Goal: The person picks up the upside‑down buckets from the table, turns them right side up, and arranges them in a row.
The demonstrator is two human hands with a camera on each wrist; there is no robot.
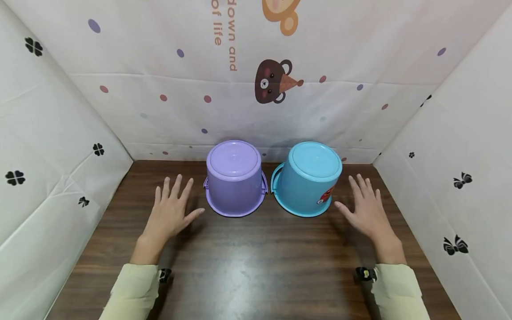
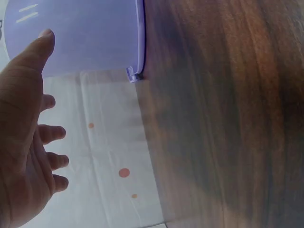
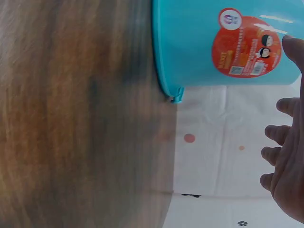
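Two plastic buckets stand upside down side by side near the back of the table, a purple bucket (image 1: 235,186) on the left and a blue bucket (image 1: 308,186) on the right. My left hand (image 1: 170,213) is spread beside the purple bucket, its thumb pointing toward the bucket's lower side. On the other side, my right hand (image 1: 368,211) is spread to the right of the blue bucket, thumb toward it. Neither hand holds anything. A red sticker (image 3: 247,47) shows on the blue bucket's side in the right wrist view. Each bucket's handle hangs low, near its rim.
The dark wooden table (image 1: 240,258) is enclosed by white patterned cloth, with a back wall (image 1: 160,124) just behind the buckets, a left wall (image 1: 48,133) and a right wall (image 1: 440,142). A narrow gap separates the buckets.
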